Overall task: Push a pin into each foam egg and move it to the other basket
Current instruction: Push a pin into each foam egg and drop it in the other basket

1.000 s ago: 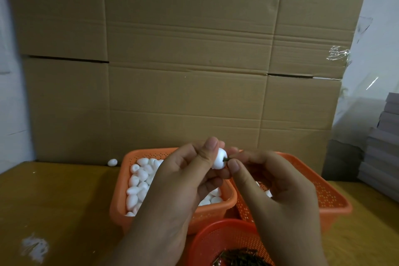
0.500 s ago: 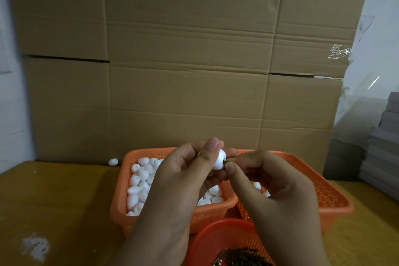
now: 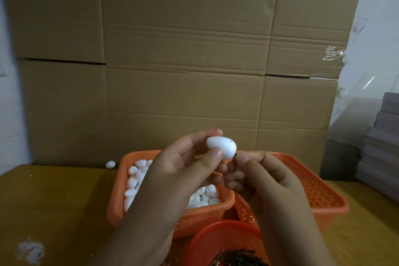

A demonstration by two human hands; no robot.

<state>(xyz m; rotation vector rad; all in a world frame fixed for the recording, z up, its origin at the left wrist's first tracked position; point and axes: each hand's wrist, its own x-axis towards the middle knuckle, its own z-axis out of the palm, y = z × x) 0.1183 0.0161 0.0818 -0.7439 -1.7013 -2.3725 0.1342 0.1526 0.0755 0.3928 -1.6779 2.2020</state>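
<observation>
Two hands are seen, the left hand (image 3: 172, 170) and the right hand (image 3: 269, 181). Three orange baskets are counted: a left basket (image 3: 121, 203), a right basket (image 3: 323, 198) and a round basket (image 3: 216, 242) in front. One egg (image 3: 222, 147) is held, one loose egg (image 3: 110, 164) is left on the table (image 3: 54, 205), and a heap of eggs (image 3: 135, 181), too many and too hidden to be counted, is seen in the left basket. A pile of pins (image 3: 239, 258) cannot be counted

I can read no text, label, brand, number or sign anywhere in my view; the cardboard boxes (image 3: 185, 49) show plain brown faces, and the orange baskets (image 3: 323, 198) carry no markings I can make out.
</observation>
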